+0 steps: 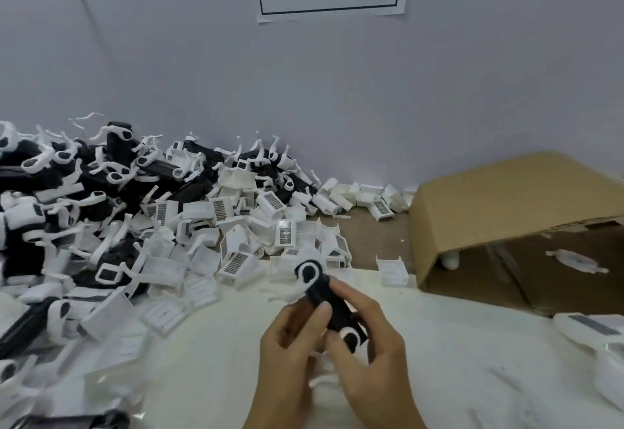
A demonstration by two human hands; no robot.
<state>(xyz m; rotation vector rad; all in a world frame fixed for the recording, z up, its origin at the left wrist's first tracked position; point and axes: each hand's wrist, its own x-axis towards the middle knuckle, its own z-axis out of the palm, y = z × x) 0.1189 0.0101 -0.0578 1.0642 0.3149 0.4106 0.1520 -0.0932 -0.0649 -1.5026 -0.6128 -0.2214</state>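
Both hands hold one black bar-shaped part point(332, 307) over the white table cover point(472, 378). A white ring clip point(308, 275) sits on its far end, and a second white ring piece point(351, 337) sits on its near end. My left hand point(290, 357) grips the bar from the left, thumb pressed on its side. My right hand point(371, 354) holds it from the right, thumb by the near ring, fingers curled along the bar's right side.
A big heap of black bars with white clips point(84, 192) fills the left. Loose white housings point(236, 226) spread towards the middle and along the wall. An open cardboard box point(506, 212) lies on its side at the right. More white parts point(587, 330) lie at the right edge.
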